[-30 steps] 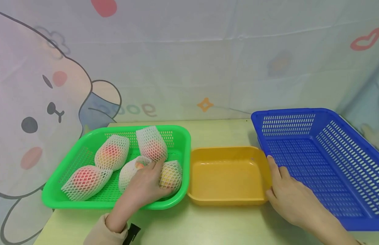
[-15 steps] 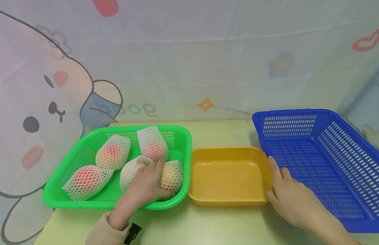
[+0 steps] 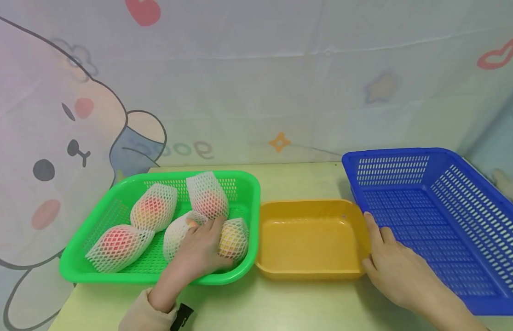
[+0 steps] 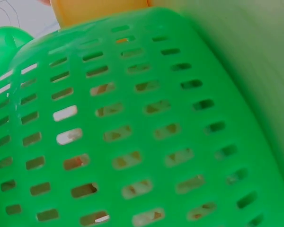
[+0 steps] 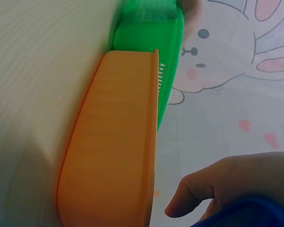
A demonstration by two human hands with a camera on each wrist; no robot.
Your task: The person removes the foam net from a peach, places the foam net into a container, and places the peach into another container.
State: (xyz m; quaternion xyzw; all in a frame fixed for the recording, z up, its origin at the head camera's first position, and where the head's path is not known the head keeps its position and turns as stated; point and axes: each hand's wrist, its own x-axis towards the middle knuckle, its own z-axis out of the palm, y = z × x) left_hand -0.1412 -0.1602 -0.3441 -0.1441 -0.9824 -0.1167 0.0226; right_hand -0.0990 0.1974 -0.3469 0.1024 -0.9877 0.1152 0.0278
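Whether the left hand point(image 3: 200, 250) grips any of five red-and-yellow fruits in white foam nets point(image 3: 152, 207) inside the green plastic basket point(image 3: 111, 277), I cannot tell. The right hand point(image 3: 397, 271) grips the blue plastic basket point(image 3: 401, 207), cropped by the head view. The left wrist view alone shows the slotted near wall point(image 4: 128, 98).

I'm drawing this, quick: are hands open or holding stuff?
Left hand: touching wrapped fruit; can't tell if gripping.
Right hand: holding blue basket by its rim.
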